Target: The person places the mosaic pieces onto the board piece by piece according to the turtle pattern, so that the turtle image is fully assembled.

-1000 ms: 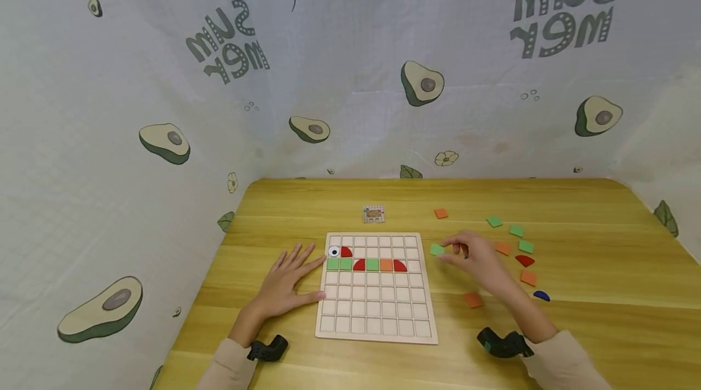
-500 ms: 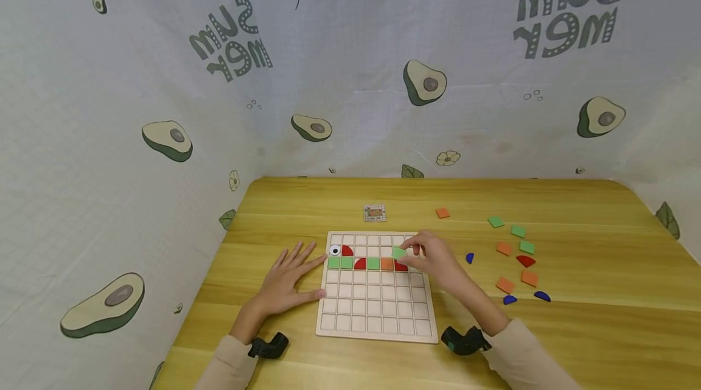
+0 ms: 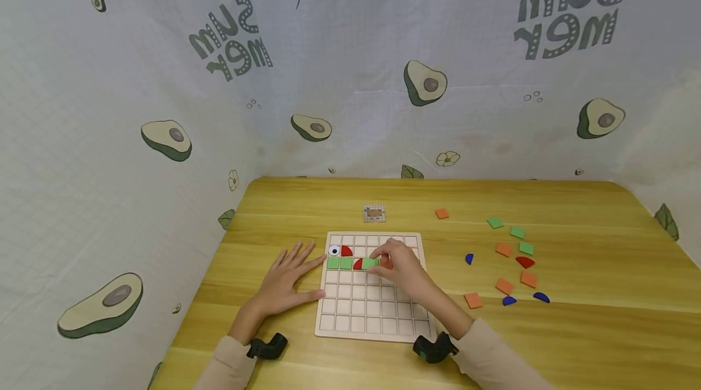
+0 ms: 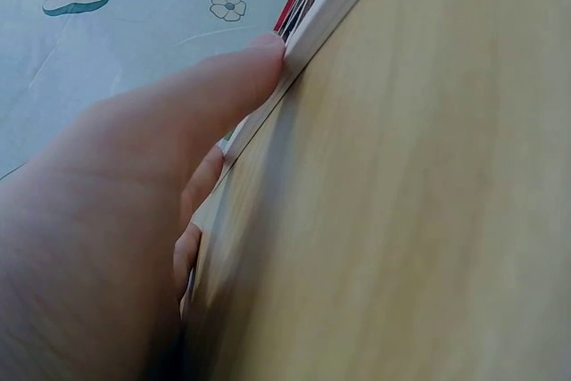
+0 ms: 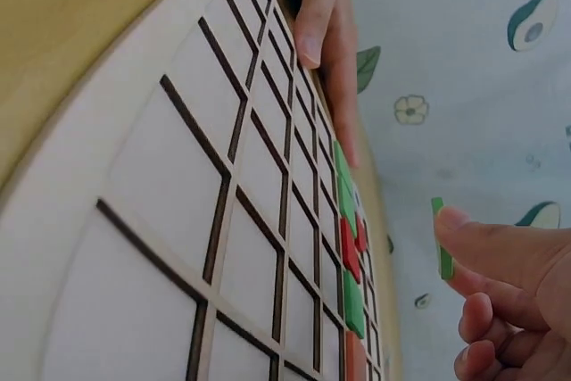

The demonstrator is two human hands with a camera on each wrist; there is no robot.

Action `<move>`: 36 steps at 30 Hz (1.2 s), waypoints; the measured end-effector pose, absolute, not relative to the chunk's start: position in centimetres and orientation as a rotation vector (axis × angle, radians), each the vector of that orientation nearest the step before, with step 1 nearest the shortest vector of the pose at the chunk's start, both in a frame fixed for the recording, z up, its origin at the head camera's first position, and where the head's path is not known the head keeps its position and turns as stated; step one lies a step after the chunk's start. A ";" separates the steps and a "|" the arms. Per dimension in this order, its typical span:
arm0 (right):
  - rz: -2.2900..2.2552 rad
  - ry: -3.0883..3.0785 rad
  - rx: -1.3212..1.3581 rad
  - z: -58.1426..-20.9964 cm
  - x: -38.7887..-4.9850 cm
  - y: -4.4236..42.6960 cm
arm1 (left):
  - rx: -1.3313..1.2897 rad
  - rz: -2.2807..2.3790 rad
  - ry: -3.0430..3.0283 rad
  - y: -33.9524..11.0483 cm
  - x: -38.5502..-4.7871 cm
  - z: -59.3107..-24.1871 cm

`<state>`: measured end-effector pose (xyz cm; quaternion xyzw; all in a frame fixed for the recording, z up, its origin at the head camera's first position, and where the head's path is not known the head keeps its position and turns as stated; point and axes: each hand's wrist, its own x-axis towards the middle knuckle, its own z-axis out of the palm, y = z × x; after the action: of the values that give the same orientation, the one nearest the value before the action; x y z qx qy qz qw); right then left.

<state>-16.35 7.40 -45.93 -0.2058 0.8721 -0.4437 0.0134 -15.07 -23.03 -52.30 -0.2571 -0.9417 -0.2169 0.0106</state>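
Note:
My left hand (image 3: pixel 287 282) lies flat with spread fingers at the left edge of the grid board (image 3: pixel 366 321); in the left wrist view its thumb (image 4: pixel 241 78) touches the board's side. Between thumb and fingertips my right hand (image 3: pixel 404 268) pinches a green square tile (image 5: pixel 442 240), which the right wrist view shows raised above the board. On the board are a white eye disc (image 3: pixel 334 250), a red quarter piece (image 3: pixel 347 251), green squares (image 3: pixel 333 263) and another red piece (image 3: pixel 358 264). An orange square (image 5: pixel 354 356) is partly behind the right hand in the head view.
Right of the board lie loose orange squares (image 3: pixel 473 300), green squares (image 3: pixel 495 222), a red piece (image 3: pixel 525 262) and blue half discs (image 3: pixel 541 297). A small patterned card (image 3: pixel 374 213) lies behind the board. A printed cloth (image 3: pixel 356 73) hangs behind the table.
The right hand has moved left from beside the board to over its coloured row, carrying the green tile. The left hand stays in place.

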 end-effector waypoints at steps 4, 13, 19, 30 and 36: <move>-1.397 2.693 -0.682 -46.1 -16.2 6.4 | -0.798 -0.674 -2.952 -23.0 -15.1 -52.1; -1.382 2.671 -0.634 -46.9 -15.8 4.4 | -0.794 -0.683 -2.948 -22.9 -15.0 -52.1; -1.351 2.727 -0.664 -47.5 -15.6 3.5 | -0.784 -0.699 -2.953 -23.0 -15.0 -52.1; -1.338 2.725 -0.648 -48.2 -15.8 2.9 | -0.782 -0.695 -2.960 -23.0 -14.9 -52.0; -1.327 2.716 -0.651 -48.4 -15.9 2.8 | -0.776 -0.698 -2.966 -22.9 -14.9 -52.0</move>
<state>-15.86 2.81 -48.45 -0.2104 0.8781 -0.4290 0.0249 -14.91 -22.95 -51.99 -0.2468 -0.9433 -0.2221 -0.0014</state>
